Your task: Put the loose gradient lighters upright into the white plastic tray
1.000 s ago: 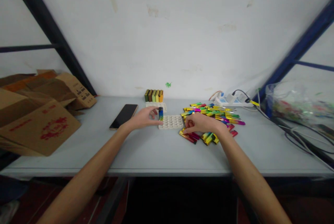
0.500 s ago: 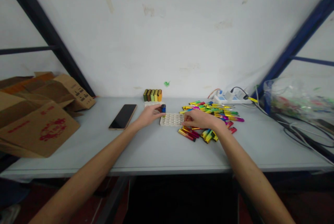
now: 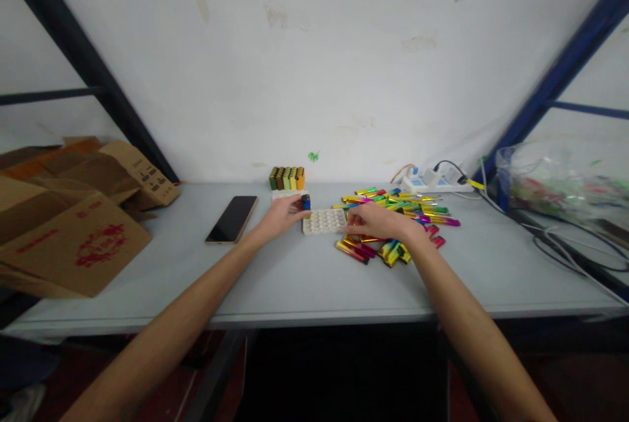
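Note:
A small white tray (image 3: 324, 221) with rows of round cups lies between my hands. On its left, my left hand (image 3: 281, 217) is closed, with an upright blue lighter (image 3: 306, 202) between thumb and fingers. My right hand (image 3: 372, 220) pinches at the tray's right edge; whether anything else is inside its curled fingers is hidden. Under and beyond that hand spreads a loose pile of shiny multicoloured lighters (image 3: 352, 251), mostly lying flat. Behind my left hand, a block of upright lighters (image 3: 287, 178) in green, brown and yellow stands in rows near the wall.
A black-screened phone (image 3: 232, 219) lies left of my left hand. Open cardboard boxes (image 3: 73, 238) fill the table's left end. At the back right sit a white power strip (image 3: 436, 181) and loose cables (image 3: 545, 230), with a clear plastic bag (image 3: 555, 179) beyond.
The white tray has turned slightly, its right end now a little farther back. Both hands stay at nearly the same places, and the view has shifted slightly.

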{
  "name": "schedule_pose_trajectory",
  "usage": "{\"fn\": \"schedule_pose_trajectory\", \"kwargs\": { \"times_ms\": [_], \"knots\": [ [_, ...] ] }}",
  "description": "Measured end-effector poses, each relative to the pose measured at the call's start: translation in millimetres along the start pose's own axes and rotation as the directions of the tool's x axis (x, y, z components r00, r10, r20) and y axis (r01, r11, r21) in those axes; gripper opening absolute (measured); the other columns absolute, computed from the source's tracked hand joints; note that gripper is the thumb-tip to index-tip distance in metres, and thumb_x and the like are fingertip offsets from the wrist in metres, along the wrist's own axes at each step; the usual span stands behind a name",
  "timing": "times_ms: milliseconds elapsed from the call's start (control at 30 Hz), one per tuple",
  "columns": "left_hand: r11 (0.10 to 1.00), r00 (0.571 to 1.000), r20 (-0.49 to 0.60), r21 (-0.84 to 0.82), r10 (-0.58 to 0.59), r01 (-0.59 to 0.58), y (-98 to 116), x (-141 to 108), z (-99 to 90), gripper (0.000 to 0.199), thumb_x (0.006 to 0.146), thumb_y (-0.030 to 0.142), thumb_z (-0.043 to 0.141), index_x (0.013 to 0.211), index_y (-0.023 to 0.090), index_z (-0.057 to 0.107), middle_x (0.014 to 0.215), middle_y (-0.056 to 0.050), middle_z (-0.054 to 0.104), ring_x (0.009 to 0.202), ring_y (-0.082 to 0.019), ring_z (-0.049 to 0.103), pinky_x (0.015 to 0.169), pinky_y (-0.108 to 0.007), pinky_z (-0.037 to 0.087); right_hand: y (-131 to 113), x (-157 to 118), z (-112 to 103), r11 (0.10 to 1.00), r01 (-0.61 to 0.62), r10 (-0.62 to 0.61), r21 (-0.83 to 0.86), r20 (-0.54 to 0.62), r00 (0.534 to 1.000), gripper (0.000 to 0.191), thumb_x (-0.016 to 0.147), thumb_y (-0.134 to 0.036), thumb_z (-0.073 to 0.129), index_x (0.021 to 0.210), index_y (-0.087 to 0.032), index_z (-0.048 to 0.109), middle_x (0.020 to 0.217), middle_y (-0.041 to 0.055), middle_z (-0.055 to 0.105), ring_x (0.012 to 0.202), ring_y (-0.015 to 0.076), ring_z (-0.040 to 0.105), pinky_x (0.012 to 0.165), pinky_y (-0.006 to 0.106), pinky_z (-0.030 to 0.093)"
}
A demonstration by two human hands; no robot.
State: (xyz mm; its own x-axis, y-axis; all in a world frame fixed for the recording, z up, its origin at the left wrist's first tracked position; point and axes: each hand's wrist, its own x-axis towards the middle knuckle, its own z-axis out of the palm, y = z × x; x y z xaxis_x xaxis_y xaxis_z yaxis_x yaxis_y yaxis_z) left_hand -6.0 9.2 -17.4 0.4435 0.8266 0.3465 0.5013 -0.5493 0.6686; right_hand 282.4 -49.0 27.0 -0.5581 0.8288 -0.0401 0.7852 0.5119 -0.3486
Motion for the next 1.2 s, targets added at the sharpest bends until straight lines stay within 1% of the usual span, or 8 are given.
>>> {"fn": "schedule_pose_trajectory", "kwargs": {
  "times_ms": [133, 267, 433, 567, 700, 1000, 1100, 1200],
  "knots": [
    [0.999, 0.999, 0.037, -0.03, -0.032, 0.034, -1.0, -2.8, -7.8, 0.06, 0.078, 0.061, 0.076, 0.117, 0.016, 0.068, 0.109, -0.011, 0.074, 0.097, -0.027, 0.069, 0.086, -0.038, 0.058, 1.6, 2.0, 0.0, 0.998, 0.047, -0.05, -0.036, -0.079, 0.996, 0.023, 0.095, -0.039, 0.067, 0.09, -0.016, 0.07, 0.084, 0.0063, 0.07, 0.073, 0.0181, 0.06, 0.065, 0.028, 0.041],
    [0.997, 0.999, 0.034, 0.074, -0.041, 0.038, -0.8, -10.5, -18.5, 0.082, 0.069, 0.066, 0.08, 0.132, 0.017, 0.062, 0.112, -0.011, 0.071, 0.1, -0.028, 0.067, 0.085, -0.039, 0.055, 4.2, 3.6, 1.4, 0.991, 0.111, -0.123, -0.076, -0.178, 0.976, 0.024, 0.096, -0.039, 0.066, 0.099, -0.016, 0.07, 0.101, 0.0097, 0.069, 0.09, 0.0215, 0.063, 0.081, 0.032, 0.048],
    [0.976, 0.989, 0.146, 0.214, 0.002, -0.034, -1.7, -15.1, -14.1, 0.08, 0.065, 0.07, 0.081, 0.121, 0.015, 0.065, 0.106, -0.01, 0.068, 0.096, -0.029, 0.063, 0.091, -0.042, 0.05, 7.5, 11.0, 16.0, 0.982, 0.161, -0.181, -0.098, -0.249, 0.951, 0.048, 0.096, -0.044, 0.066, 0.134, -0.014, 0.061, 0.134, 0.0175, 0.063, 0.124, 0.0294, 0.059, 0.109, 0.044, 0.046],
    [0.97, 0.987, 0.159, 0.236, 0.026, -0.064, -6.4, -12.5, -4.5, 0.069, 0.065, 0.072, 0.08, 0.104, 0.016, 0.066, 0.099, -0.008, 0.065, 0.092, -0.028, 0.061, 0.087, -0.04, 0.049, 13.1, 22.9, 33.6, 0.978, 0.196, -0.208, -0.079, -0.22, 0.953, 0.068, 0.094, -0.052, 0.067, 0.148, -0.015, 0.052, 0.152, 0.0203, 0.053, 0.141, 0.0319, 0.051, 0.119, 0.049, 0.038],
    [0.969, 0.988, 0.15, 0.238, 0.024, -0.059, -8.8, -8.5, 0.6, 0.064, 0.065, 0.072, 0.079, 0.096, 0.017, 0.065, 0.094, -0.006, 0.063, 0.088, -0.026, 0.059, 0.083, -0.038, 0.048, 16.5, 27.6, 37.9, 0.974, 0.208, -0.222, -0.09, -0.188, 0.957, 0.062, 0.094, -0.047, 0.068, 0.146, -0.015, 0.056, 0.151, 0.0197, 0.055, 0.14, 0.0313, 0.053, 0.119, 0.047, 0.039],
    [0.971, 0.984, 0.169, 0.223, 0.051, -0.088, -2.3, -1.1, 13.6, 0.063, 0.067, 0.072, 0.077, 0.095, 0.017, 0.064, 0.093, -0.006, 0.063, 0.087, -0.026, 0.059, 0.079, -0.036, 0.047, 7.2, 13.5, 15.2, 0.987, 0.137, -0.145, -0.08, -0.093, 0.985, 0.055, 0.091, -0.039, 0.073, 0.139, -0.015, 0.062, 0.136, 0.0187, 0.066, 0.12, 0.031, 0.066, 0.102, 0.042, 0.05],
    [0.969, 0.984, 0.168, 0.231, 0.051, -0.09, -0.9, -2.0, 10.7, 0.062, 0.067, 0.071, 0.078, 0.095, 0.017, 0.065, 0.093, -0.007, 0.064, 0.086, -0.026, 0.06, 0.079, -0.036, 0.047, 5.8, 10.7, 10.1, 0.988, 0.148, -0.151, -0.036, -0.137, 0.979, 0.053, 0.092, -0.042, 0.072, 0.138, -0.017, 0.063, 0.138, 0.0175, 0.066, 0.123, 0.0306, 0.064, 0.105, 0.044, 0.049],
    [0.967, 0.985, 0.169, 0.244, 0.036, -0.078, -0.3, -4.1, 5.0, 0.062, 0.066, 0.07, 0.079, 0.095, 0.017, 0.065, 0.093, -0.007, 0.064, 0.086, -0.026, 0.06, 0.079, -0.036, 0.048, 10.8, 7.3, -2.4, 0.989, 0.144, -0.142, -0.01, -0.267, 0.953, 0.046, 0.097, -0.044, 0.065, 0.135, -0.018, 0.066, 0.139, 0.0149, 0.066, 0.127, 0.0289, 0.062, 0.11, 0.044, 0.046]
  ]
}}
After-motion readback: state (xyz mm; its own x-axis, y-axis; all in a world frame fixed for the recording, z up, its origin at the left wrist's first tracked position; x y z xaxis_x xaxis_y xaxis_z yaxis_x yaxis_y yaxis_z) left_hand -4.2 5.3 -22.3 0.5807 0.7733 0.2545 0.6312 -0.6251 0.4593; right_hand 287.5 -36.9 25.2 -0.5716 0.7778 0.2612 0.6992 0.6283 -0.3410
